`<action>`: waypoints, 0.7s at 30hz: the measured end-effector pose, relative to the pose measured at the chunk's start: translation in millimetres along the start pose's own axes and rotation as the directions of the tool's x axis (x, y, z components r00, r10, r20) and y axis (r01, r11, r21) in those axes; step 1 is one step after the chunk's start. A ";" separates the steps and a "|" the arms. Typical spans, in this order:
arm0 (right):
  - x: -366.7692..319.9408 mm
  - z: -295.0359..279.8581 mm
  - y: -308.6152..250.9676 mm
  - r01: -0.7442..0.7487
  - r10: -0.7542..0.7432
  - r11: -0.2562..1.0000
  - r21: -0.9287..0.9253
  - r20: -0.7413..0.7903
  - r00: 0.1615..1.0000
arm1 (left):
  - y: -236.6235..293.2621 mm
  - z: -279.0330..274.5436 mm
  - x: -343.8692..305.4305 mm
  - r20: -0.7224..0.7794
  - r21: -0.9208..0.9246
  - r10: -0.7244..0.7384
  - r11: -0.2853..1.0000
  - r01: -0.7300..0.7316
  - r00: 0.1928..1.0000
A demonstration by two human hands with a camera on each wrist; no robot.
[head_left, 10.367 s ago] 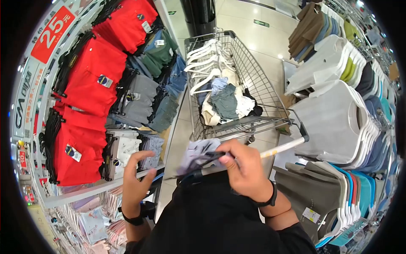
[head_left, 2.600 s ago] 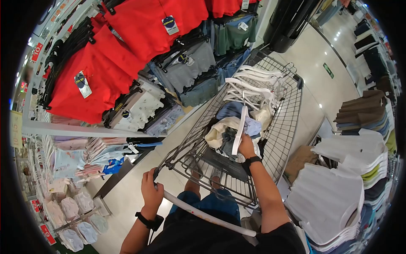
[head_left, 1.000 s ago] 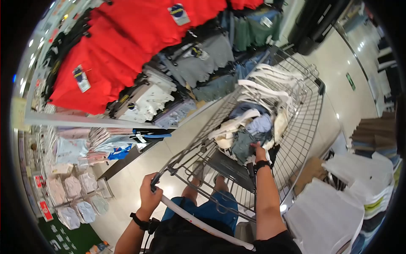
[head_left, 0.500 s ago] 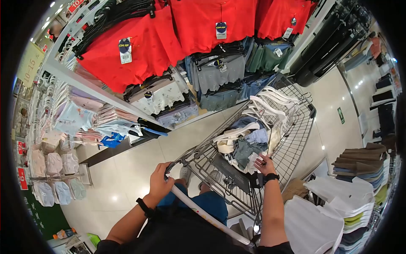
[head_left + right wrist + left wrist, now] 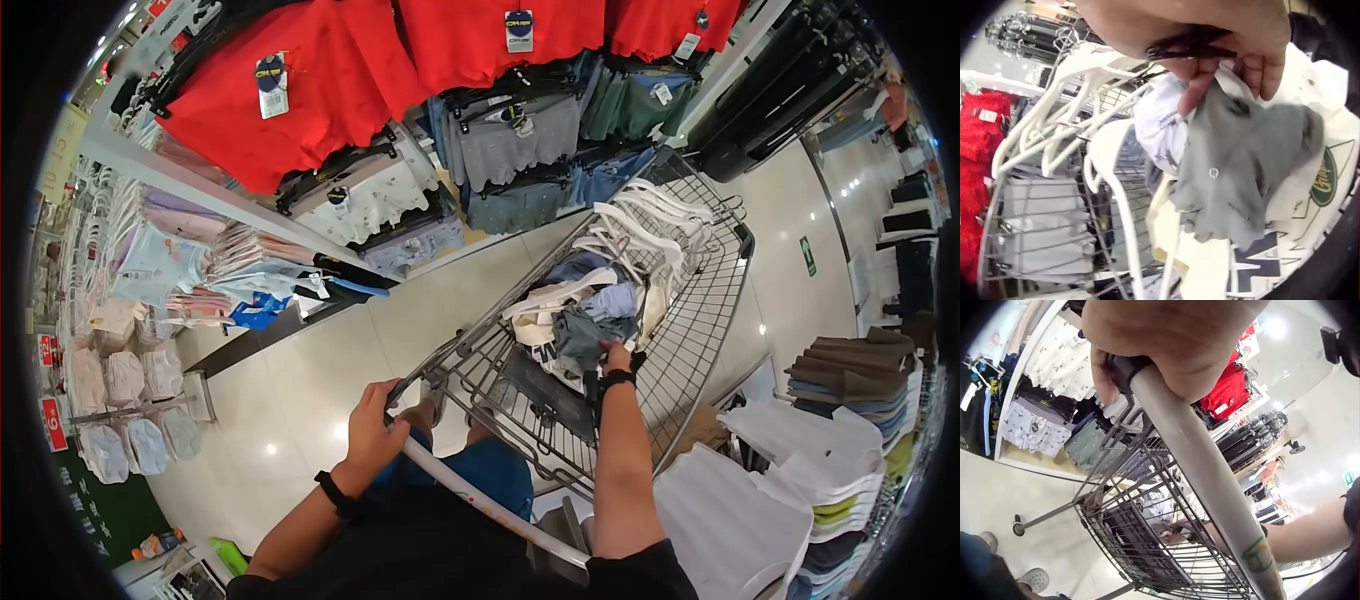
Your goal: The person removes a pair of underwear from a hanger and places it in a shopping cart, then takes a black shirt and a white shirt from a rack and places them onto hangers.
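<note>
My left hand (image 5: 372, 428) (image 5: 1166, 344) grips the grey handle bar (image 5: 470, 492) (image 5: 1210, 487) of a wire shopping cart (image 5: 692, 335). My right hand (image 5: 617, 355) (image 5: 1222, 62) reaches into the cart and pinches a grey-green garment (image 5: 583, 335) (image 5: 1247, 169) lying on top of a pile of clothes. A thin black piece (image 5: 1191, 47) sits under its fingers; what it is I cannot tell. Beneath lie a cream shirt with a green logo (image 5: 1325, 181) and a pale printed garment (image 5: 1160, 128). White hangers (image 5: 650, 225) (image 5: 1104, 156) fill the cart's far end.
Racks of red, grey and blue shorts (image 5: 500, 150) hang along the left of the aisle, above shelves of folded pastel clothes (image 5: 150, 300). Stacks of white and coloured shirts (image 5: 800, 480) stand at the right. Shiny tile floor (image 5: 300, 390) runs between them.
The right hand let go of a white hanger about two seconds ago and has since shifted on the pile onto the grey-green garment. The left hand stays on the handle.
</note>
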State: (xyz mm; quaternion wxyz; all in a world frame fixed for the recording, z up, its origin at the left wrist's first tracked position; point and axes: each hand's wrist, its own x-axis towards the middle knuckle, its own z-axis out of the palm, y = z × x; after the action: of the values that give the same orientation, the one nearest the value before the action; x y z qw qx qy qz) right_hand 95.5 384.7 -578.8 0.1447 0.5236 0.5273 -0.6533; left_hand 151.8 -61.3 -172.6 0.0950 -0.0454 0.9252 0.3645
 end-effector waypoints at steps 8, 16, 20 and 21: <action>-179.9 -65.9 -93.7 -0.154 -0.051 0.801 0.579 0.322 0.945 | -7.8 4.7 -7.0 -0.008 0.009 0.063 0.998 -0.063 0.998; -423.5 -52.2 -191.6 0.145 -0.365 0.858 0.493 0.386 0.847 | 0.8 -1.4 1.5 0.120 0.163 0.254 0.949 -0.271 0.960; -472.0 -60.2 -207.1 0.227 -0.478 0.849 0.477 0.511 0.715 | 66.2 -23.0 24.2 0.277 -0.064 0.446 0.892 -0.447 0.851; -481.5 -59.0 -211.5 0.222 -0.482 0.854 0.471 0.554 0.679 | 85.4 -26.9 30.6 0.318 -0.110 0.494 0.867 -0.486 0.809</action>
State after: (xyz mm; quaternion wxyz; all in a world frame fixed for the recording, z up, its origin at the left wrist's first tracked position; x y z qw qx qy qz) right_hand 167.4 344.5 -56.0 0.0886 0.1651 0.4036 -0.8955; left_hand 104.9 -17.8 -102.8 0.1536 0.2562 0.8712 0.3896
